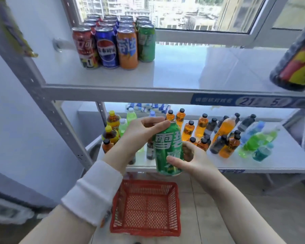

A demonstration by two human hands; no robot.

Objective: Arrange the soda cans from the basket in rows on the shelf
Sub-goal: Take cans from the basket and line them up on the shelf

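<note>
I hold a green soda can (167, 148) upright in front of the lower shelf, above the basket. My left hand (139, 132) grips its top and upper side. My right hand (192, 159) wraps its lower side, thumb across the front. On the upper shelf (183, 76), at the left, soda cans stand in rows: red (85, 48), blue (107, 48), orange (127, 49) and green (146, 43) at the front, more behind each. The red plastic basket (146, 206) sits on the floor below my hands, with nothing visible inside.
A dark bottle (296, 60) with a red and yellow label stands at the upper shelf's right edge. The lower shelf (280, 159) holds several orange, green, dark and blue drink bottles. Grey shelf posts run down the left. A window is behind.
</note>
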